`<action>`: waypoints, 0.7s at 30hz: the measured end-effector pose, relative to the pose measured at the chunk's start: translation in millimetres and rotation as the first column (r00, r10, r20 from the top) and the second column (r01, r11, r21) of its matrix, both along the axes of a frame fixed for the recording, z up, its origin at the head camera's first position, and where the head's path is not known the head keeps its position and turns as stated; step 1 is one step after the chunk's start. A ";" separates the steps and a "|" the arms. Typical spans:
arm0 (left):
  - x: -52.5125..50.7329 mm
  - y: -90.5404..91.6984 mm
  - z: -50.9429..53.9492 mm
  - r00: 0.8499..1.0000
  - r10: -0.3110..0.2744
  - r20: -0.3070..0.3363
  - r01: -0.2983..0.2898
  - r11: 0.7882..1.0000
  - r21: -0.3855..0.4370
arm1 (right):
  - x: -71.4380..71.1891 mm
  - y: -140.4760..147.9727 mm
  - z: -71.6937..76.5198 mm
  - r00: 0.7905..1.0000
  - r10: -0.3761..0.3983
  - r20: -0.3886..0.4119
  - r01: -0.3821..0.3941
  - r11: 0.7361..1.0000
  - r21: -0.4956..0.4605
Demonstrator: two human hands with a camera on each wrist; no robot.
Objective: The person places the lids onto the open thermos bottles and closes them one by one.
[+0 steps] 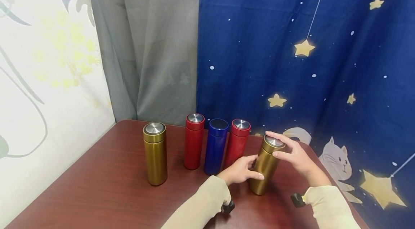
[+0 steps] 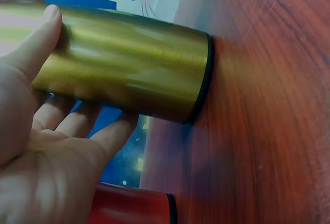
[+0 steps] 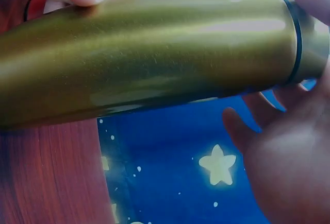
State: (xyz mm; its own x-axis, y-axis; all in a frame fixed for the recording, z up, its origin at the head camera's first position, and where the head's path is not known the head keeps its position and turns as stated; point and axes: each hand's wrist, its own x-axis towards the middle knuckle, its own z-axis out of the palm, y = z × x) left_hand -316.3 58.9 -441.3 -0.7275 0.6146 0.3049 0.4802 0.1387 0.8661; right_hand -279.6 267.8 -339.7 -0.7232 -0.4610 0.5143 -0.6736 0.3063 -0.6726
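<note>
A gold thermos flask [image 1: 266, 166] stands at the right of the table, its top leaning slightly right in the head view. My left hand [image 1: 240, 170] holds its body from the left, the thumb across the front and the fingers reaching behind. At the top, my right hand [image 1: 296, 155] grips the lid [image 1: 273, 142], with the thumb on the near side and fingers round the far side. The left wrist view shows the flask's black-rimmed base [image 2: 203, 80] at the table surface; whether it fully rests there I cannot tell.
Left of my hands stand a red flask [image 1: 236, 144], partly hidden by my left hand, a blue flask [image 1: 215, 149] and another red flask [image 1: 193, 146]. A second gold flask [image 1: 156, 160] stands farther left. Curtains [image 1: 168, 49] hang behind the brown table [image 1: 113, 185].
</note>
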 end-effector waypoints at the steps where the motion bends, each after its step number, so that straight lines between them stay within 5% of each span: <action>1: -0.2 -0.4 0.2 1.000 -0.002 0.004 0.002 1.000 -0.003 | -0.2 1.0 -0.3 1.000 0.010 0.007 -0.010 1.000 -0.004; 7: 0.1 -1.0 0.1 1.000 0.000 0.010 0.000 1.000 -0.007 | -1.0 2.9 -1.0 0.999 0.015 0.034 -0.014 0.999 -0.029; 13: 1.2 0.0 -1.8 1.000 0.022 -0.016 -0.022 1.000 0.004 | 1.3 1.0 0.5 0.996 -0.094 -0.002 0.094 0.995 0.019; 21: 3.7 1.3 -1.1 0.998 0.011 -0.055 -0.009 0.999 0.039 | 6.1 -3.7 -3.4 0.929 -0.334 -0.158 0.351 0.931 0.095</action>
